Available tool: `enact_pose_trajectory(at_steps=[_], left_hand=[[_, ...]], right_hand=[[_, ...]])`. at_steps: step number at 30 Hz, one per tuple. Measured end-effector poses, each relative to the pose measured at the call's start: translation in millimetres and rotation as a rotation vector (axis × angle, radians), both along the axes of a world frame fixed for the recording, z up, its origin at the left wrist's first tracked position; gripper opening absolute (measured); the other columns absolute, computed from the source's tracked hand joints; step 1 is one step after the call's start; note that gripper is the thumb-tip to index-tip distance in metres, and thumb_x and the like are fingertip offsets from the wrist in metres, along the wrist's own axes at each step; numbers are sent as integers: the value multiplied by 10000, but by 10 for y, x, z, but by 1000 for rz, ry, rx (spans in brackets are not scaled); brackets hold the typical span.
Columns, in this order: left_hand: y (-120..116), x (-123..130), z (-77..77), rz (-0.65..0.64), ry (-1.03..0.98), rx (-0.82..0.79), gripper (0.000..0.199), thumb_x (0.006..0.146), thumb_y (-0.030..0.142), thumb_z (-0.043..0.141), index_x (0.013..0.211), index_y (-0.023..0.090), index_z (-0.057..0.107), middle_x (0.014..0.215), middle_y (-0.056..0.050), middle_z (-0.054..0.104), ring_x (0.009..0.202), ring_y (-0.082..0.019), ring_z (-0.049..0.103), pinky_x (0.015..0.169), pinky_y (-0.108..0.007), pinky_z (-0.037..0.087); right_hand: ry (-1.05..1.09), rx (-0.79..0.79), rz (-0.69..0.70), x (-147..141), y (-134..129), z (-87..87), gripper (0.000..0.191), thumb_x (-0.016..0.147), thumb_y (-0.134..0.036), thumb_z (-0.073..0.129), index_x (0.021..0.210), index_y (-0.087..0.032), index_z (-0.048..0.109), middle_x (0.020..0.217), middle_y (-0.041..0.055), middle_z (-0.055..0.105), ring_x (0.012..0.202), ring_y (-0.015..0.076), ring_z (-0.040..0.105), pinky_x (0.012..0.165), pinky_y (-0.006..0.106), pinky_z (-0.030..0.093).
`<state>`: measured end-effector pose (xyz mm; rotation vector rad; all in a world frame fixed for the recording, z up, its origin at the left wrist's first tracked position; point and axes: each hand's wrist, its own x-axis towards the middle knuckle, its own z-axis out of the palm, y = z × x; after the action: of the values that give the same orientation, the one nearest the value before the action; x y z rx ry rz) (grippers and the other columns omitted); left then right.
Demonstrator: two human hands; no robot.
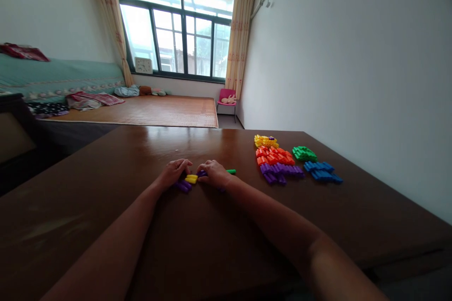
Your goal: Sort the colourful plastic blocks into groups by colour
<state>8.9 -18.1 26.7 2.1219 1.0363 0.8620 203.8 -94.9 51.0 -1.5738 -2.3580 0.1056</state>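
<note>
On the brown table [169,240], my left hand [175,172] rests with its fingers curled and closed. What lies under its fingertips is too hidden to make out. Just below it lie small purple blocks [183,186], and a yellow block piece [191,179] sits between my two hands. My right hand [214,174] is closed at the fingertips around a purple block [202,173], close to the yellow piece. A green block [231,171] shows beyond the right hand's knuckles. More purple peeks out beneath that wrist, mostly covered by it.
Toward the table's right side, blocks lie grouped by colour: yellow [265,141], orange-red [274,155], purple [278,172], green [304,153] and blue [322,171]. Past the far edge are a mat-covered bed [165,110] and a pink chair [227,95]. A white wall [353,66] stands on the right.
</note>
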Motion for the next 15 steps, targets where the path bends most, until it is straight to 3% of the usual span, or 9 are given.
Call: enact_pose_trajectory(at_steps=[3, 5, 7, 10, 13, 15], left_hand=[[-1, -1, 8, -4, 14, -5, 552, 831, 649, 383, 868, 200, 701, 715, -34, 712, 746, -214, 643, 775, -332, 510], [0, -1, 12, 0, 15, -7, 549, 831, 645, 386, 864, 196, 701, 715, -34, 712, 739, -210, 641, 755, -319, 508], [4, -3, 13, 4, 18, -5, 545, 829, 641, 391, 867, 195, 702, 714, -31, 710, 730, -206, 640, 728, -309, 507], [11, -6, 9, 10, 25, -3, 547, 819, 650, 400, 869, 198, 705, 707, -28, 709, 721, -206, 640, 700, -302, 508], [13, -7, 7, 15, 31, -9, 555, 809, 661, 408, 883, 201, 709, 708, -27, 710, 715, -206, 641, 673, -296, 512], [17, -9, 5, 19, 35, -6, 553, 810, 658, 409, 892, 202, 712, 705, -24, 711, 703, -203, 641, 661, -293, 512]], right_hand=[[25, 30, 17, 128, -100, 111, 269, 745, -192, 700, 1010, -226, 668, 1099, 43, 643, 1020, 204, 577, 941, 326, 432], [97, 83, 5, 423, -211, 230, 305, 723, -111, 652, 1009, -216, 650, 1122, 51, 630, 1056, 195, 565, 960, 320, 428], [213, 158, -54, 904, -376, 347, 331, 713, -73, 595, 1013, -209, 634, 1089, 51, 639, 1048, 184, 577, 958, 321, 438], [321, 250, -287, 1809, -697, 427, 384, 707, -100, 569, 1072, -212, 604, 1084, 53, 652, 1017, 193, 609, 943, 365, 462], [381, 265, -536, 2552, -982, 335, 479, 676, -118, 584, 1150, -191, 561, 1081, 85, 665, 1016, 210, 629, 901, 368, 496], [376, 234, -590, 2811, -1093, 215, 527, 655, -102, 575, 1175, -182, 549, 1117, 101, 661, 1045, 216, 626, 916, 364, 493]])
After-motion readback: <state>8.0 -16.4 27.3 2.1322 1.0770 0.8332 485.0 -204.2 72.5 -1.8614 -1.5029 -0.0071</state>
